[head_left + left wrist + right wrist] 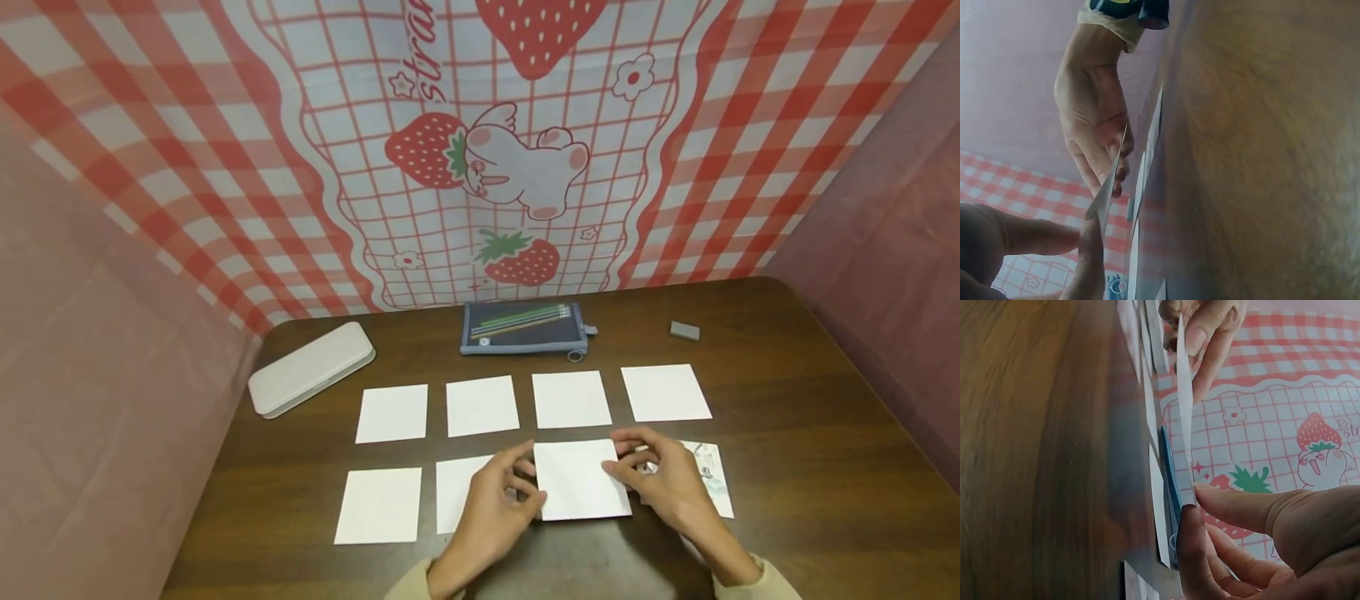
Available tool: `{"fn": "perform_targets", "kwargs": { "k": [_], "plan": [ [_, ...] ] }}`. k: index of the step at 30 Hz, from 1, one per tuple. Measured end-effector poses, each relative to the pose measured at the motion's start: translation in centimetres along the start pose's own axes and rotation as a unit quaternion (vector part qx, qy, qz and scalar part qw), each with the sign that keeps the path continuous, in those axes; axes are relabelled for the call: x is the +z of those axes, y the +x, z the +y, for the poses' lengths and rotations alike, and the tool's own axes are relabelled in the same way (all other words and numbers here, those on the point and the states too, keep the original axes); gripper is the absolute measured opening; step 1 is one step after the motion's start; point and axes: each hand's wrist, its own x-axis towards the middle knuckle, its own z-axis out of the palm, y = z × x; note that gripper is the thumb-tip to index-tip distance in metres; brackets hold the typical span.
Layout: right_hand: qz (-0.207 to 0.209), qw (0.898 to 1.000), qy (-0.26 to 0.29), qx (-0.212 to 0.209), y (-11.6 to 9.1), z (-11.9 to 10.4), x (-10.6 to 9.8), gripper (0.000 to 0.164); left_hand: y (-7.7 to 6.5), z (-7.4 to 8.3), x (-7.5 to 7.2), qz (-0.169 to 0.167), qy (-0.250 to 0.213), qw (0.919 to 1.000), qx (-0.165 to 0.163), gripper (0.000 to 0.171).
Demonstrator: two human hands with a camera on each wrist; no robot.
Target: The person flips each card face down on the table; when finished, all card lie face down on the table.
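A white square sheet (582,480) is held raised over the near row, its blank face upward in the head view. My left hand (497,504) pinches its left edge between thumb and fingers. The right hand (666,482) pinches the opposite edge, and the right wrist view shows the sheet (1184,406) edge-on between both hands. Partly behind the left hand lies another white square (456,493). Beneath the right hand is a square with a printed picture (712,477), mostly covered. Whether the held sheet has a picture underneath cannot be seen.
Several white squares (393,413) lie in a far row, and one more (378,506) lies near left. Behind them are a white case (312,369), a blue mesh pouch (523,328) with pencils, and a grey eraser (684,331). A strawberry-print cloth (517,167) hangs behind the table.
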Motion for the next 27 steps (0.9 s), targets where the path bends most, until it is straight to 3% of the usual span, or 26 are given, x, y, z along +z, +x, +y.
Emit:
{"fn": "perform_targets", "kwargs": {
  "k": [11, 20, 27],
  "plan": [
    [0.008, 0.997, -0.063, -0.038, 0.6, 0.4, 0.3, 0.042, 0.7, -0.6, 0.4, -0.012, 0.072, 0.9972, 0.012, 0.066],
    [-0.005, 0.995, -0.096, -0.034, 0.8, 0.4, 0.5, 0.047, 0.9, -0.5, 0.5, -0.018, 0.080, 0.9964, 0.022, 0.054],
    [-0.009, 0.993, -0.108, -0.037, 1.0, 0.4, 0.6, 0.049, 1.2, -0.5, 0.2, -0.024, 0.090, 0.9956, 0.012, 0.056]
  ]
}}
